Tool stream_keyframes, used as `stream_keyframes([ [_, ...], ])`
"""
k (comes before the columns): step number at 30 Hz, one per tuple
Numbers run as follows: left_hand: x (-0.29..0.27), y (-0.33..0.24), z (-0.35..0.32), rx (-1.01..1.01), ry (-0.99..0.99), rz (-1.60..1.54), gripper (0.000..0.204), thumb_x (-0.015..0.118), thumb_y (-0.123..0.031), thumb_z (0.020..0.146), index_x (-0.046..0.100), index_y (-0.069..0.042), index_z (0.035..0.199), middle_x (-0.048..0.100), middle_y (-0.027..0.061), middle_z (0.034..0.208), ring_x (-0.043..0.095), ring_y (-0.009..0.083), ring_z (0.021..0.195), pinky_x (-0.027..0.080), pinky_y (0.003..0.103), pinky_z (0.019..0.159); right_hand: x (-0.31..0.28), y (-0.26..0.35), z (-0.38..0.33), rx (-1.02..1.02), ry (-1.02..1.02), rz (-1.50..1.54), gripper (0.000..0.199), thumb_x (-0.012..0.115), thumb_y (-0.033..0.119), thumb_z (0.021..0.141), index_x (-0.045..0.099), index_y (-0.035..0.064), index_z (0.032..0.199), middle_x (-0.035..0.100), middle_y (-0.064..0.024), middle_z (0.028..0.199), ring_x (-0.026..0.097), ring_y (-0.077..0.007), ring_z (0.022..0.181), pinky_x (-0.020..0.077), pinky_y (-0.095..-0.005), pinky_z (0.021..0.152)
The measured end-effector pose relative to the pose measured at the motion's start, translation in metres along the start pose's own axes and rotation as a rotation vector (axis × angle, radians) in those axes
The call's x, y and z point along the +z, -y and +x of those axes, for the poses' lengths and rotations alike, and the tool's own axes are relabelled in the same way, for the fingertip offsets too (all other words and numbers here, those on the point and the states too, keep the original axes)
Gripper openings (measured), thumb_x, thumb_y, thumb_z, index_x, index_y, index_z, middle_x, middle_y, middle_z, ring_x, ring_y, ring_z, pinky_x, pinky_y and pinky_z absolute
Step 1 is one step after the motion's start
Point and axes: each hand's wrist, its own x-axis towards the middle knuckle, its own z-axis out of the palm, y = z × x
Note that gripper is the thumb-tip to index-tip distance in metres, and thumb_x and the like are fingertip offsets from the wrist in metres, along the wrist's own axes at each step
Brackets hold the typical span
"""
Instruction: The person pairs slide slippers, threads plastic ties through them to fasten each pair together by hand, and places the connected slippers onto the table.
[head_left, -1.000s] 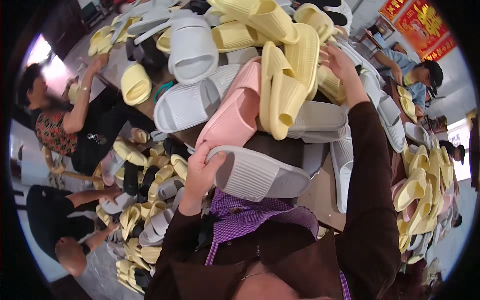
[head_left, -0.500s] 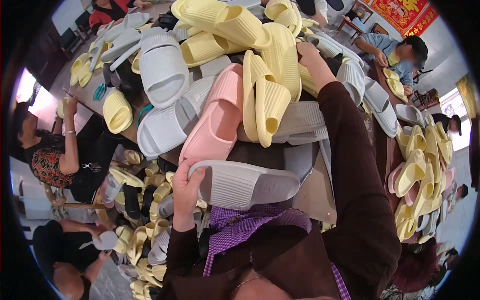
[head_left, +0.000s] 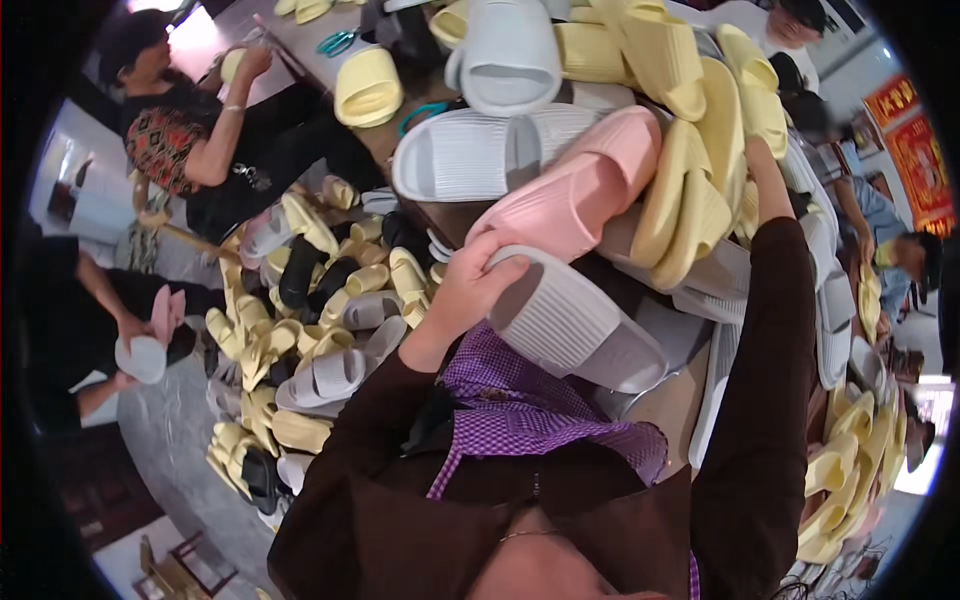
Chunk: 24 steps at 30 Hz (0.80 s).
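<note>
My left hand (head_left: 470,290) is closed on one end of a grey ribbed slipper (head_left: 565,315), held in front of my chest. Just beyond it lies a pink slipper (head_left: 590,185), tilted against the pile on the table. My right arm is stretched out, and my right hand (head_left: 768,180) is at the far right side of the pile, against pale yellow slippers (head_left: 688,215). Its fingers are hidden, so I cannot tell what they hold. A light grey slipper (head_left: 465,155) lies left of the pink one, with another grey slipper (head_left: 508,60) behind.
A yellow slipper (head_left: 367,88) and teal-handled scissors (head_left: 338,42) lie at the table's far left. Many slippers are heaped on the floor (head_left: 330,300) to my left. Co-workers stand and sit around, one holding a grey slipper (head_left: 142,358). More yellow slippers (head_left: 845,470) are piled at right.
The view has turned, so the table now sits further right. My left hand still holds the grey slipper, its free end now tipped lower. The right hand stays beside the yellow slippers.
</note>
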Motion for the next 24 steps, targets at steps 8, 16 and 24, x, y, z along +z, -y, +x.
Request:
stream_keyframes([
  [8,-0.002,0.002,0.0,0.093,0.005,0.059,0.021,0.06,-0.013,0.087,0.059,0.002,0.101,0.057,0.0013,0.095,0.052,0.0086,0.088,0.041,0.022,0.078,-0.051,0.011,-0.003,-0.316,-0.187,-0.455,0.035,0.059,0.03,0.066,0.065,-0.0015,0.08,0.064,-0.0231,0.076,0.063,-0.0358,0.071,0.0493,-0.04,0.066],
  [16,0.014,0.01,0.005,0.092,-0.017,-0.043,0.019,0.06,-0.011,0.086,0.06,0.002,0.101,0.059,0.0005,0.091,0.054,0.0078,0.084,0.043,0.022,0.076,-0.214,0.024,-0.113,-0.494,-0.584,-0.39,0.036,0.057,0.03,0.068,0.064,-0.0027,0.082,0.062,-0.0194,0.07,0.061,-0.0332,0.062,0.0465,-0.0413,0.06],
  [24,0.037,-0.033,0.007,-0.301,0.097,-0.431,0.02,0.06,-0.012,0.086,0.061,0.003,0.099,0.064,0.0053,0.088,0.059,0.0105,0.077,0.047,0.023,0.072,-0.208,-0.067,-0.268,-0.347,-0.334,0.521,0.023,0.059,0.021,0.081,0.064,0.0027,0.095,0.06,0.0013,0.081,0.053,-0.0081,0.074,0.0414,-0.0232,0.066],
])
